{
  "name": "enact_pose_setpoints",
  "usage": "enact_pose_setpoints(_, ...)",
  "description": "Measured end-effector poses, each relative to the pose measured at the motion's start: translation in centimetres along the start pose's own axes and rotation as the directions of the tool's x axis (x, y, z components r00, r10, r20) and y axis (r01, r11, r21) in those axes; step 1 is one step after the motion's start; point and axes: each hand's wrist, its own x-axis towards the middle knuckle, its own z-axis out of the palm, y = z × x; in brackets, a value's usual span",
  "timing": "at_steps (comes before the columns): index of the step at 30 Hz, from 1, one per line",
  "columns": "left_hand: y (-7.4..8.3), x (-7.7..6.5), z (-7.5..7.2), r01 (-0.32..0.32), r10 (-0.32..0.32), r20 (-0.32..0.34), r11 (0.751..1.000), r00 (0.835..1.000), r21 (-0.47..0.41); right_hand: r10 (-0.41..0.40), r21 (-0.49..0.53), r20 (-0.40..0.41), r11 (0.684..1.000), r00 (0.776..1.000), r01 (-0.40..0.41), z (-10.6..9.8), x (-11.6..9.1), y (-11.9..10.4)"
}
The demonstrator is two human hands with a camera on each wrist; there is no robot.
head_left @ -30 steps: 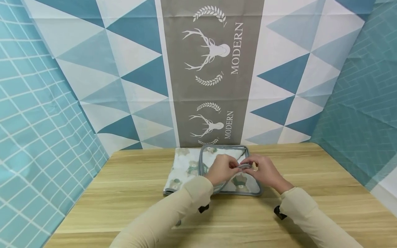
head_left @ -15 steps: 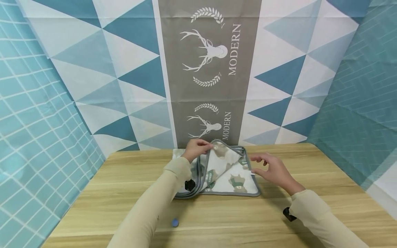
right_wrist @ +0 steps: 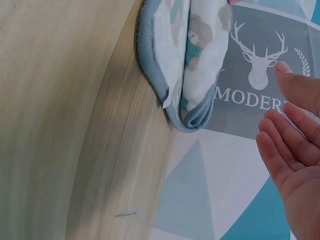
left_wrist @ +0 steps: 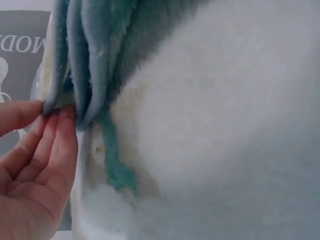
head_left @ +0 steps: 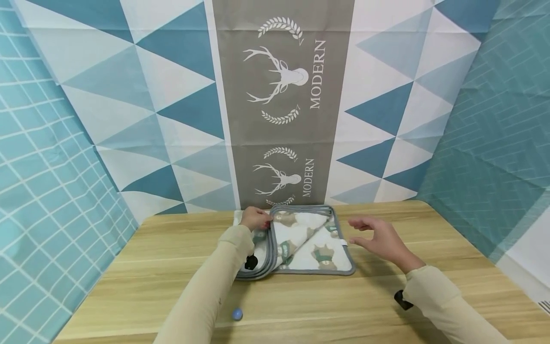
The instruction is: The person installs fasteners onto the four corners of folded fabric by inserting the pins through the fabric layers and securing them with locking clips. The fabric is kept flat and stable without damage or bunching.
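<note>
While a person's left sleeve [head_left: 193, 296] crosses the near part of the wooden table [head_left: 326, 310], a small blue ball [head_left: 237, 314] sits on the boards just to its right, well apart from the cloth. The right sleeve [head_left: 451, 306] comes in from the lower right corner, a black wrist device [head_left: 403, 300] showing at its cuff. Another black device [head_left: 251, 262], at the left cuff, blocks sight of a bit of the cloth.

Beyond them, by the far edge of the table, lies the folded cloth [head_left: 309, 241], white with brown and green animal figures and a grey border. The left hand [head_left: 254, 219] pinches the border between thumb and fingers (the left wrist view shows several layers of it there) and hides part of the cloth's left side. The right hand [head_left: 375, 239] holds nothing, its fingers loosely bent, just beside a white tag [head_left: 343, 242] on the right border.

Behind the table rises a patterned hanging [head_left: 223, 95] with deer heads, between a light-blue tiled sheet [head_left: 43, 143] and a teal sheet [head_left: 494, 119].
</note>
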Motion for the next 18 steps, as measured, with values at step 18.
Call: enact_pose_setpoints(18,6.5,-7.6,7.2,-0.771,0.463,0.626,0.254,0.627,0.584,0.023,-0.050,0.031,0.999,0.999,-0.021,-0.4,-0.2,0.6)
